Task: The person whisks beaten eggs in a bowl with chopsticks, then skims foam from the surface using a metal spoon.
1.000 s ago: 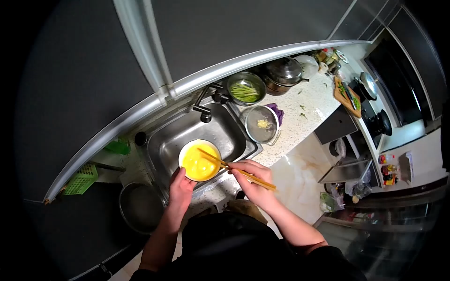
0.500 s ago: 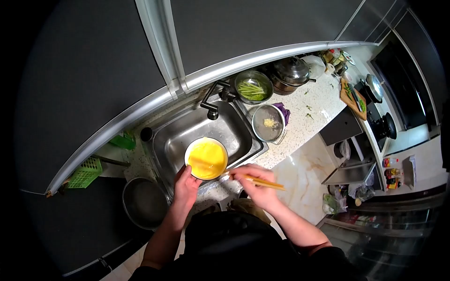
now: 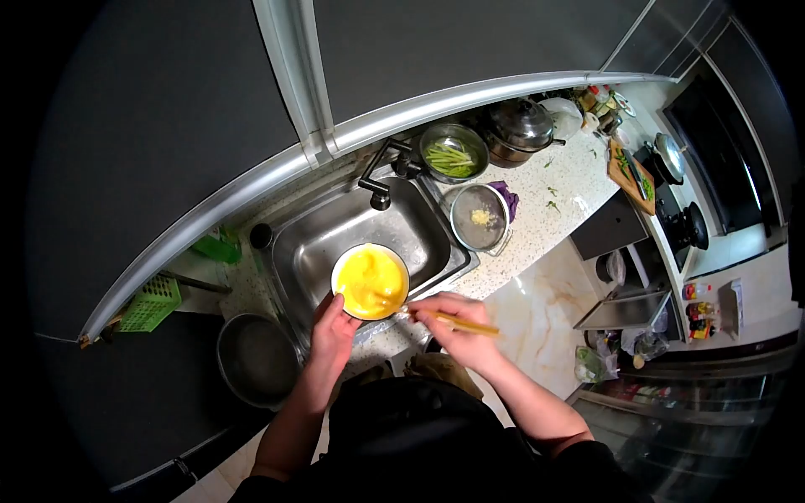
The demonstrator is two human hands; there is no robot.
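Observation:
My left hand (image 3: 331,325) grips a round bowl (image 3: 335,289) by its left edge, above the front of the sink. Yellow beaten egg (image 3: 369,277) fills much of the bowl, its surface swirled. In my right hand (image 3: 455,329) is a pair of wooden chopsticks (image 3: 478,326). Their tips reach over the bowl's right rim into the egg, and their back ends stick out to the right of the hand. The fingers of my right hand are wrapped round the chopsticks.
Beneath the bowl lies a steel sink (image 3: 306,251) with a black faucet (image 3: 380,189). To the right stand a strainer (image 3: 478,201) with pale chopped bits, a bowl of green stalks (image 3: 453,158) and a lidded pot (image 3: 520,126). A dark basin (image 3: 256,360) is at left, a cutting board (image 3: 625,176) far right.
The chopsticks have shifted in the egg, and the swirl on its surface differs. Both hands stay in nearly the same place, still holding the bowl and the chopsticks.

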